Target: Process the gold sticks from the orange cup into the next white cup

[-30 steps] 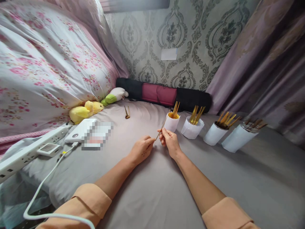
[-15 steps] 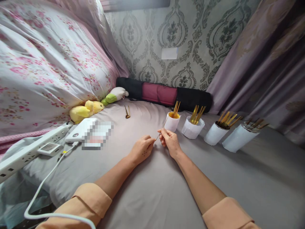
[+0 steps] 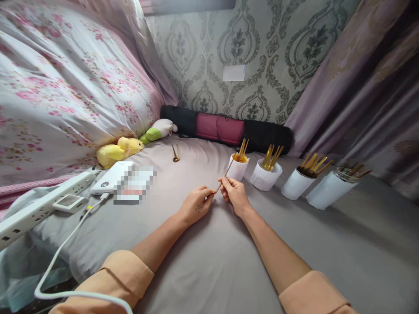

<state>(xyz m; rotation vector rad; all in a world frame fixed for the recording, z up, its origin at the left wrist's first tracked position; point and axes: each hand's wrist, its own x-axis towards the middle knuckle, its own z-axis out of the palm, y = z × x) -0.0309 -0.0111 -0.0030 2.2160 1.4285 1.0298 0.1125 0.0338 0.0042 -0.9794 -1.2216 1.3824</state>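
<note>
Both hands are closed on one thin brown strip (image 3: 230,164), which slants up and away toward the nearest white cup. My left hand (image 3: 197,203) pinches its lower end between thumb and fingers. Just above, the fingertips of my right hand (image 3: 235,194) grip it further along. The white cup (image 3: 238,169) right behind holds several upright gold strips (image 3: 243,149) and has a yellow inside. To its right stand a wider white container (image 3: 266,178) and a white-wrapped can (image 3: 296,185), both with gold strips. A tilted-looking white-wrapped jar (image 3: 330,189) at the far right holds darker strips.
A bent gold piece (image 3: 176,155) lies on the grey sheet (image 3: 203,261). Leftward are a white power bank (image 3: 111,176), a power strip (image 3: 39,205), a white cable (image 3: 62,248) and plush toys (image 3: 121,152). A black and maroon roll (image 3: 219,127) lies against the wall.
The strip in my hands has turned, showing a broader side than before. My hands have barely moved, and the whole view has shifted slightly.
</note>
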